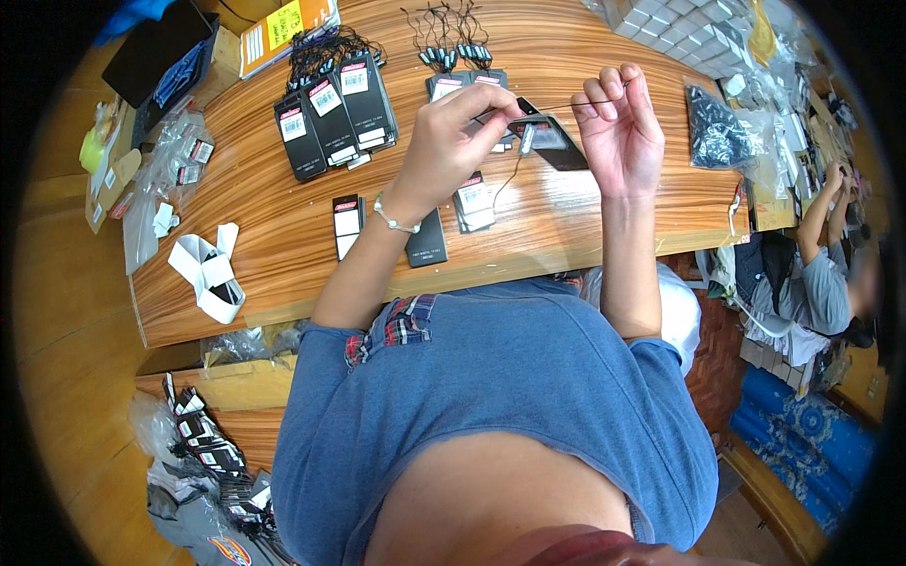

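Note:
A black hang tag [563, 151] hangs tilted between my hands above the table, with a thin dark cord and a small grey seal [527, 140] by it. My left hand [458, 141] pinches at the tag's upper end; its fingertips partly hide the grip. My raised right hand [618, 132] has its thumb and fingers closed on the cord, drawn out to the right. Beneath my hands lie small white barcode labels [475, 203] in a stack. Another label stack [347, 224] and a black tag [427, 241] lie near my left forearm.
Labelled black tags [326, 111] stand in piles at the left, with cords behind them. More corded seals [440, 58] lie at the back. A bag of black pieces [719, 127] and white boxes [675, 33] are at right. A white strap [209, 274] lies front left. Another person [826, 274] works far right.

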Tool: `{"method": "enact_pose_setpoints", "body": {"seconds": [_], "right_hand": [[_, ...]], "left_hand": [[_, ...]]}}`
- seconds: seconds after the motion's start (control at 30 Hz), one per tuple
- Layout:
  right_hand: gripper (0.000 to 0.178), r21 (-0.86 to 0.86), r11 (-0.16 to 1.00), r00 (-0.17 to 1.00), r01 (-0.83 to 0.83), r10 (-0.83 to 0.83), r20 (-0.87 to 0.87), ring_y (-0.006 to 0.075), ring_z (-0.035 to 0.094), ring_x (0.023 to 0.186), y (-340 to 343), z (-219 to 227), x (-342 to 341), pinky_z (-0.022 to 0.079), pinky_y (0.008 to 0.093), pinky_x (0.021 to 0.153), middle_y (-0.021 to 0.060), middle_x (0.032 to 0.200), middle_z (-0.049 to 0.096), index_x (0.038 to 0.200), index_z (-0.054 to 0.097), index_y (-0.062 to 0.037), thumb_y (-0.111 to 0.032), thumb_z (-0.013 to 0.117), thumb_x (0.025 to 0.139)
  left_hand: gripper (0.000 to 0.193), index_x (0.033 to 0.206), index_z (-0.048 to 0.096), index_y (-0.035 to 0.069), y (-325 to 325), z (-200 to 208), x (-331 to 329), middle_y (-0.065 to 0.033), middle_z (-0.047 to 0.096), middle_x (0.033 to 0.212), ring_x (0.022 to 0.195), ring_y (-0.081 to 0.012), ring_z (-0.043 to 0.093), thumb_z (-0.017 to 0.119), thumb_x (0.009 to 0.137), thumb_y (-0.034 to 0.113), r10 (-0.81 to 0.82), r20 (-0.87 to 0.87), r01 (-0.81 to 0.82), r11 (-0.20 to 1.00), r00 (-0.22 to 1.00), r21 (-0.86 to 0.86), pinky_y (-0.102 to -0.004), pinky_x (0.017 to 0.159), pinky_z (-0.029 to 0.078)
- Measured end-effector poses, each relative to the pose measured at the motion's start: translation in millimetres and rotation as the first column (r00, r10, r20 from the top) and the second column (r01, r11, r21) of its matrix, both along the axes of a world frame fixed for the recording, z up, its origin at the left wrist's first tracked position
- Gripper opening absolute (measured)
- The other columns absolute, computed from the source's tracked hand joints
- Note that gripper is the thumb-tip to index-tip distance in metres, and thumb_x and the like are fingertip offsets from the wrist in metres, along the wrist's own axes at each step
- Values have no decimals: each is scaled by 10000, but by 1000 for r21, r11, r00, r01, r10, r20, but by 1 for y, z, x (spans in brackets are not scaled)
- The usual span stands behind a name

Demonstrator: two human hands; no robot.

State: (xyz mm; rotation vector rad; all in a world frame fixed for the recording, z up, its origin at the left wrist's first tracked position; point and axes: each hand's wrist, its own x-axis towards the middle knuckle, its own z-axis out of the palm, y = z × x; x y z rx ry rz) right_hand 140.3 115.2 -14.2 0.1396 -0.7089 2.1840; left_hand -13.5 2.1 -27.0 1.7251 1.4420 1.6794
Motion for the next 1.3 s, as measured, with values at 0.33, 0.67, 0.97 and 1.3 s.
{"method": "enact_pose_setpoints", "body": {"seconds": [0.33, 0.67, 0.97, 1.3], "right_hand": [[138, -193, 965, 975, -179, 148, -166, 135, 471, 773, -4, 4, -4, 414, 296, 768, 52, 885, 488, 973, 504, -74, -178, 420, 938], [151, 284, 953, 940, 109, -191, 283, 109, 504, 689, -11, 14, 6, 431, 252, 704, 26, 791, 551, 997, 566, -23, -113, 497, 897], [155, 820, 568, 613, 74, -674, 412, 64, 531, 716, -34, 24, 1, 413, 201, 653, 14, 791, 598, 938, 604, -4, -28, 609, 785], [165, 744, 668, 680, -20, -537, 500, 58, 539, 711, -31, 22, 1, 418, 186, 642, 24, 767, 590, 914, 539, 4, -11, 626, 774]], "left_hand": [[326, 1002, 532, 1, 2, -2, 14, -63, 564, 985, 913, -133, 577, 689, 717, -17, -127, 217, 138, 990, 968, -39, -269, 859, 465], [70, 805, 629, 42, 8, 3, 9, -50, 619, 901, 781, -173, 584, 651, 752, 82, 203, -115, -173, 958, 973, 229, -260, 697, 469], [109, 829, 671, 29, -2, 21, 5, -60, 637, 753, 692, -135, 581, 644, 783, 124, 112, 127, -112, 994, 986, -8, -249, 644, 449], [115, 808, 674, 4, 0, 18, 5, -64, 650, 742, 685, -129, 586, 630, 796, 110, 40, 148, -32, 998, 988, -53, -240, 636, 451]]}}
